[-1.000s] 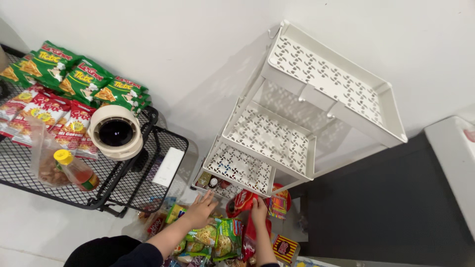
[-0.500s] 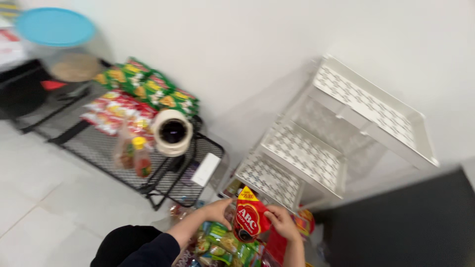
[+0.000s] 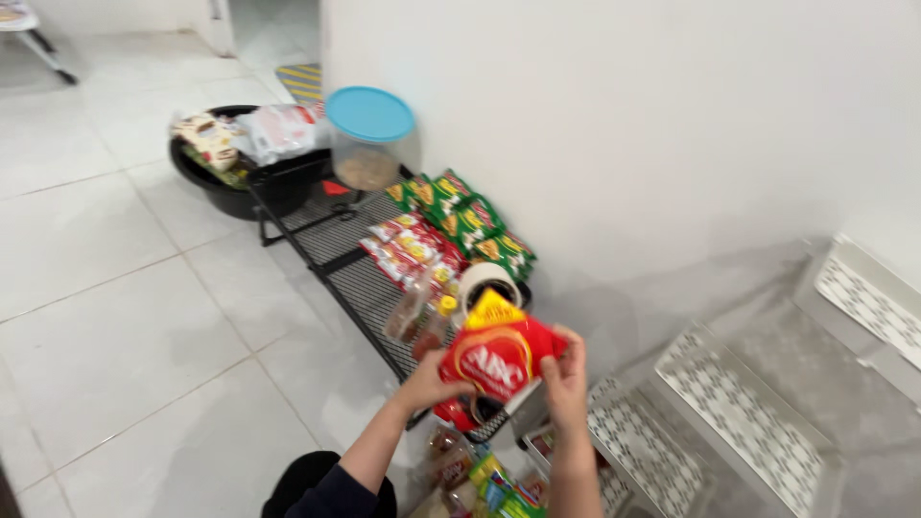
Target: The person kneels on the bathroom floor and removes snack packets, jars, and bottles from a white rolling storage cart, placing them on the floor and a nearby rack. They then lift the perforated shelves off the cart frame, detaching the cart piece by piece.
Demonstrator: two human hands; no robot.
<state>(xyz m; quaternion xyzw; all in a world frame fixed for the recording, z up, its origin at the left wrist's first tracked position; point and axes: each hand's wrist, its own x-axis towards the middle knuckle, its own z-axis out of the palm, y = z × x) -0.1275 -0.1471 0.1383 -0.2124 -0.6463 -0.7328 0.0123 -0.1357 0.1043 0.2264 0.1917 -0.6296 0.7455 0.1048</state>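
Hands both up over the floor, gripping one red plastic snack pouch with a yellow top corner (image 3: 497, 351). Left hand (image 3: 434, 382) closed on the pouch's lower left edge, fingers wrapped behind it; right hand (image 3: 568, 374) closed on its right edge, thumb in front. Pouch upright, held above the near end of a low black wire rack (image 3: 331, 251) standing on the white tiled floor (image 3: 115, 317) along the white wall.

On the rack: white tape roll (image 3: 484, 279) just behind the pouch, clear bag with a yellow-capped bottle (image 3: 419, 317) at the near edge, red snack packets (image 3: 411, 251) mid-rack, green snack packets (image 3: 460, 216) against the wall side, clear tub with a blue lid (image 3: 369, 134) at the far end. Black round basin (image 3: 245, 182) with bagged goods touches the rack's far end. White perforated plastic shelf unit (image 3: 748, 403) lies tilted right of the hands. More coloured packets (image 3: 480, 475) piled on the floor below the wrists.
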